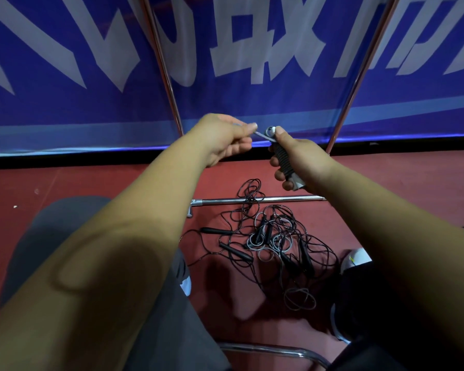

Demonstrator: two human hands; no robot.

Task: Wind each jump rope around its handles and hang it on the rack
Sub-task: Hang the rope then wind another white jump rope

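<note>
- While the right hand (303,159) is gripping a black ribbed handle (285,163), with its fingers curling round the shaft and the thumb pressing near the grey top cap, the left hand (225,137) is pinching the grey cord (263,135) between thumb and forefinger just beside that cap.
- That cord is stretching as a short, taut length from the left fingertips to the top of the handle.
- Both hands are hovering close together in the air, in front of the lower edge of a blue banner (65,103) with large white characters.
- Below the hands, a tangle of jump ropes (268,242) is lying on the red floor (91,183), with thin dark cords looping over several black handles and some grey coils.
- The rack is showing as two chrome poles (164,68) rising in front of the banner and a base bar (279,200) lying on the floor; a few loops of the tangle are crossing over that bar.
- A white shoe (355,259) is resting just beside the tangle on the right.
- A chrome tube (273,349) is curving along the bottom edge.
</note>
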